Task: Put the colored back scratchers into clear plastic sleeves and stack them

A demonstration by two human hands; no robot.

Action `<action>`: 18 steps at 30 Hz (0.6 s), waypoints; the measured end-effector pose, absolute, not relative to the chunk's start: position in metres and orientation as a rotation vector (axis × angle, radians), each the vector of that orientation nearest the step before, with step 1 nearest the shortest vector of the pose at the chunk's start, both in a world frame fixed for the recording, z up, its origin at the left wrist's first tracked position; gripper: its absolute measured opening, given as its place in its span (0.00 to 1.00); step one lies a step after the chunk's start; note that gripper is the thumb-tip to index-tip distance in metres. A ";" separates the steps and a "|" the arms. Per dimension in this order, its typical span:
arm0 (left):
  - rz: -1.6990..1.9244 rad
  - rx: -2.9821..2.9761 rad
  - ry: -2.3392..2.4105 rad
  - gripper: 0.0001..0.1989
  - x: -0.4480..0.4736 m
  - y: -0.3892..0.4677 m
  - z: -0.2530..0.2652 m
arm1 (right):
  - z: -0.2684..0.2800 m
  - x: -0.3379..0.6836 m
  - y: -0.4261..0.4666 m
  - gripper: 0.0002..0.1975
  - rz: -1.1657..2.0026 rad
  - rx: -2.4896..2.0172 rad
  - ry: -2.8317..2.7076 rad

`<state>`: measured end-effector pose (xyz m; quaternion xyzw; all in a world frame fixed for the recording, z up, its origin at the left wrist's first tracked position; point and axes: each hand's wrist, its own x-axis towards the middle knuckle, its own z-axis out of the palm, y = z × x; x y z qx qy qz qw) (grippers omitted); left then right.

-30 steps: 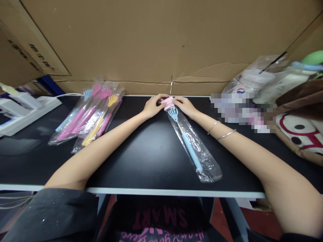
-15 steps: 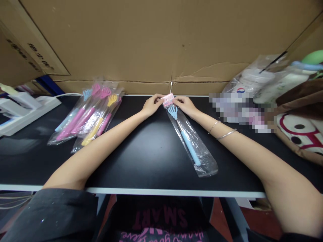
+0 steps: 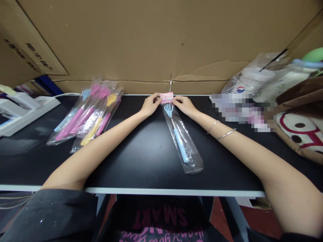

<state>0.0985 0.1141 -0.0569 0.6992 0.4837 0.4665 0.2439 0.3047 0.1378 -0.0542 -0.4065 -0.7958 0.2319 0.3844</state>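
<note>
A light-blue back scratcher [image 3: 180, 143] lies inside a clear plastic bag [image 3: 195, 164] in the middle of the black table, its claw end pointing away from me. Across the bag's far end sits a pink printed card [image 3: 166, 97]. My left hand [image 3: 150, 105] pinches the card's left edge between thumb and fingers. On the other edge, my right hand [image 3: 185, 105] pinches the card near its lower right corner. To the left, several bagged back scratchers [image 3: 84, 116] in pink, blue and yellow lie in a pile.
A white power strip [image 3: 30, 112] stands at the far left with plugs in it. On the right are a bagged cup [image 3: 252, 82], a bottle [image 3: 275, 87] and a brown bag with a cartoon face [image 3: 300, 131]. Cardboard [image 3: 141, 43] walls the back.
The card has turned to lie nearly level. The bagged back scratcher's near end has swung to the left, with both hands still on the card.
</note>
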 end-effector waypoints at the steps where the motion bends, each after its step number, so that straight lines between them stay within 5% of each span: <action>1: 1.267 1.907 1.344 0.13 0.099 0.114 -0.056 | -0.054 0.304 0.137 0.14 0.563 -1.061 -2.039; 18: 0.799 1.910 1.734 0.09 0.086 0.107 -0.032 | -0.030 0.296 0.104 0.10 0.200 -1.524 -2.116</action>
